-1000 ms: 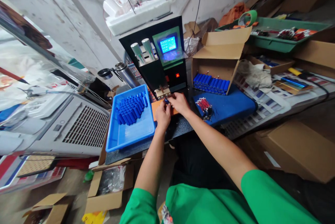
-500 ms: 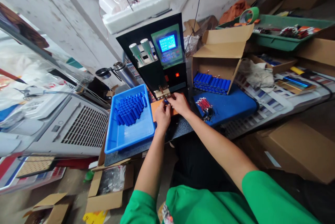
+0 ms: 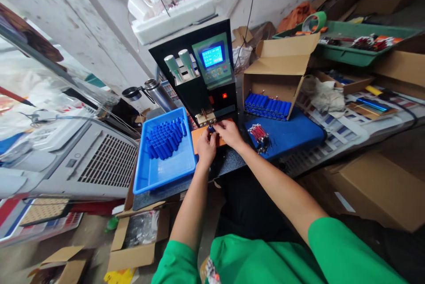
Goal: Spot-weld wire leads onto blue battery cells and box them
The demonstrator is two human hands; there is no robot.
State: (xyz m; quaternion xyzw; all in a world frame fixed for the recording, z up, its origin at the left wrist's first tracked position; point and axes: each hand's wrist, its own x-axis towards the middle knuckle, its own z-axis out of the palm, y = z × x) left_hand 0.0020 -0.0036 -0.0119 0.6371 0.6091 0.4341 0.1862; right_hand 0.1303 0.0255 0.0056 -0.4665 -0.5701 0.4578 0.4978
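A spot welding machine [image 3: 217, 85] with a lit blue screen stands before me, its electrodes [image 3: 206, 120] low at the front. Just under them, over an orange plate [image 3: 198, 138], my left hand [image 3: 206, 144] grips a small blue battery cell [image 3: 210, 129], largely covered by fingers. My right hand [image 3: 229, 133] is closed at the cell's other side, its fingertips by the electrodes; whatever small thing they pinch is hidden. Left of the hands, a blue tray [image 3: 159, 175] holds many upright blue cells [image 3: 164, 138]. Red and black wire leads [image 3: 260, 136] lie on a blue pad to the right.
An open cardboard box [image 3: 279, 63] of blue cells with leads stands at the right. Behind the tray are a steel thermos [image 3: 161, 96] and its cup [image 3: 132, 93]. A green tray [image 3: 358, 54] sits at the back right. Cardboard boxes [image 3: 133, 253] lie on the floor.
The hands have barely shifted, with the right fingertips slightly lower by the electrodes. The curve on the machine's screen looks different.
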